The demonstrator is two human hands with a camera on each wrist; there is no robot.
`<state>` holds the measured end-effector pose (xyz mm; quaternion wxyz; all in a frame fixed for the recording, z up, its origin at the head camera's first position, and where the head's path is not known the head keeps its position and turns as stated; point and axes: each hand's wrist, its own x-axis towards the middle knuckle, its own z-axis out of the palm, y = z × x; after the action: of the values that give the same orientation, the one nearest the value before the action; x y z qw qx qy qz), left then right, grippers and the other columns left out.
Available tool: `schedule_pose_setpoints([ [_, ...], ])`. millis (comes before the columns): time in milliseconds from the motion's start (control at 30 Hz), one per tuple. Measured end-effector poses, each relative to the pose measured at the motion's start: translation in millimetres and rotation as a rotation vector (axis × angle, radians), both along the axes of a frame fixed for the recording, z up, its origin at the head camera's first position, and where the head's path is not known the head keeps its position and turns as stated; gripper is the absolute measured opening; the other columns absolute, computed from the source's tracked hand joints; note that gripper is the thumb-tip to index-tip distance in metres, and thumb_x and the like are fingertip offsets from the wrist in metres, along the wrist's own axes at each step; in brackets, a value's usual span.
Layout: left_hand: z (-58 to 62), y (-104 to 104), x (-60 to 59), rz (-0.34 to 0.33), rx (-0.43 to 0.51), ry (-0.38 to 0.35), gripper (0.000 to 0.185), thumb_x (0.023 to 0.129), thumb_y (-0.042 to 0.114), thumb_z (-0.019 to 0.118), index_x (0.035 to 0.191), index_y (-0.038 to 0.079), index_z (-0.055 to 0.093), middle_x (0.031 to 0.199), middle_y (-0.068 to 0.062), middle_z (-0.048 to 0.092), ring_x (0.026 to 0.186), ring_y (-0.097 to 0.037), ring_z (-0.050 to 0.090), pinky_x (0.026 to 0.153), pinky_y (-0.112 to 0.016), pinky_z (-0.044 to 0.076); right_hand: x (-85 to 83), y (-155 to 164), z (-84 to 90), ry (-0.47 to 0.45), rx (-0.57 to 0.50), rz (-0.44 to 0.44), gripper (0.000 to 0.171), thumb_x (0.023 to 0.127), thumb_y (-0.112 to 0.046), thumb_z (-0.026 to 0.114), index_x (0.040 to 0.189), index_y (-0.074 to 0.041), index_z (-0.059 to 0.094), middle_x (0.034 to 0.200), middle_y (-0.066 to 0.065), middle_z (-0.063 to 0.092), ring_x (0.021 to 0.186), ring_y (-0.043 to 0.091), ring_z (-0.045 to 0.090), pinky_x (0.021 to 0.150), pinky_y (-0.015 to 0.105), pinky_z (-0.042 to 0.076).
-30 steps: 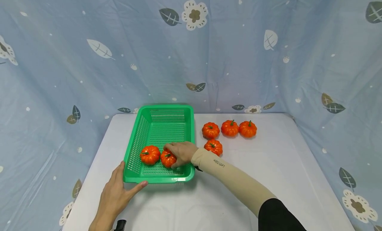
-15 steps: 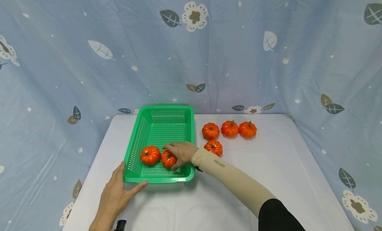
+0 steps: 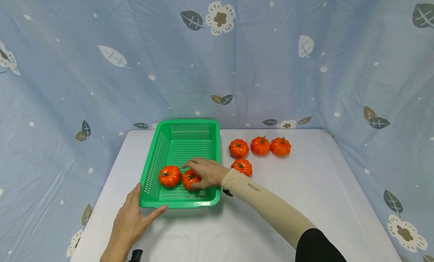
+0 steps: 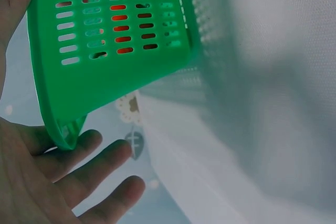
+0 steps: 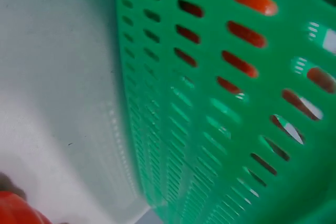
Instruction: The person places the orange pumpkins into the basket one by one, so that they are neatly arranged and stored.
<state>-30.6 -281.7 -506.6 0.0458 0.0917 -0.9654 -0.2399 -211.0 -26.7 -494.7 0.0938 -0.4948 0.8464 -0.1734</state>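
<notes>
A green plastic basket (image 3: 185, 204) with slotted walls stands on the table in the head view. Two small orange pumpkins with green stems lie side by side near its front: a left pumpkin (image 3: 170, 176) and a right pumpkin (image 3: 190, 179). My right hand (image 3: 207, 173) reaches over the basket's right wall, its fingers spread loosely above the right pumpkin and the thumb overlapping it. My left hand (image 3: 130, 220) lies spread at the front-left corner, thumb along the front rim. In the left wrist view its fingers (image 4: 94, 174) extend relaxed under the rim's corner.
Outside the basket's right side are several more pumpkins: one (image 3: 242, 167) in front, with a row behind it including a left one (image 3: 239, 148) and a right one (image 3: 280, 146). The white table (image 3: 305, 179) ends at a patterned blue curtain (image 3: 264, 66).
My right hand has risen slightly and shifted over the right pumpkin, its fingers loosening, while that pumpkin keeps its place. My left hand and the basket have not moved.
</notes>
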Motion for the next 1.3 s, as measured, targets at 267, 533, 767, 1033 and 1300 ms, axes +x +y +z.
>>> schedule_pose_setpoints([
  [267, -0.1, -1, -0.2, 0.003, -0.013, -0.004, 0.127, 0.077, 0.076, 0.071, 0.162, 0.000, 0.014, 0.154, -0.029, 0.035, 0.120, -0.057, 0.051, 0.088, -0.068, 0.046, -0.1, 14, 12.8, 0.099, -0.223, 0.013, 0.056, 0.093, -0.033, 0.076, 0.142, -0.017, 0.054, 0.142, -0.003, 0.056, 0.133, 0.015, 0.051, 0.112, 0.028, 0.038],
  [533, 1.3, -1, 1.2, 0.007, -0.018, 0.010, 0.127, 0.076, 0.074, 0.073, 0.161, 0.000, 0.016, 0.153, -0.029, 0.037, 0.120, -0.057, 0.050, 0.088, -0.068, 0.045, -0.7, 35, 25.6, 0.156, -0.329, -0.072, 0.057, 0.092, -0.036, 0.076, 0.142, -0.018, 0.054, 0.142, -0.005, 0.055, 0.133, 0.012, 0.049, 0.110, 0.028, 0.040],
  [767, 1.1, 1, 0.2, 0.004, -0.023, 0.002, 0.127, 0.076, 0.074, 0.073, 0.161, 0.000, 0.015, 0.153, -0.029, 0.036, 0.119, -0.058, 0.051, 0.087, -0.068, 0.045, -1.1, 64, 30.6, 0.099, -0.388, -0.148, 0.058, 0.095, -0.045, 0.070, 0.145, -0.020, 0.052, 0.147, -0.006, 0.050, 0.137, 0.010, 0.044, 0.111, 0.033, 0.040],
  [1033, 0.3, -1, 0.8, 0.006, -0.011, -0.003, 0.127, 0.076, 0.074, 0.073, 0.161, 0.001, 0.015, 0.154, -0.029, 0.035, 0.121, -0.057, 0.050, 0.088, -0.068, 0.044, -5.5, 97, 12.4, -0.034, -0.409, -0.286, 0.058, 0.099, -0.053, 0.059, 0.147, -0.023, 0.049, 0.151, -0.005, 0.046, 0.136, 0.016, 0.045, 0.110, 0.043, 0.042],
  [1300, 1.1, -2, 0.8, -0.004, -0.014, 0.013, 0.126, 0.076, 0.074, 0.073, 0.161, 0.000, 0.018, 0.153, -0.028, 0.038, 0.120, -0.056, 0.052, 0.088, -0.067, 0.045, -5.8, 125, -9.7, -0.071, -0.404, -0.338, 0.057, 0.097, -0.051, 0.064, 0.144, -0.020, 0.052, 0.146, -0.003, 0.049, 0.125, 0.019, 0.054, 0.105, 0.045, 0.046],
])
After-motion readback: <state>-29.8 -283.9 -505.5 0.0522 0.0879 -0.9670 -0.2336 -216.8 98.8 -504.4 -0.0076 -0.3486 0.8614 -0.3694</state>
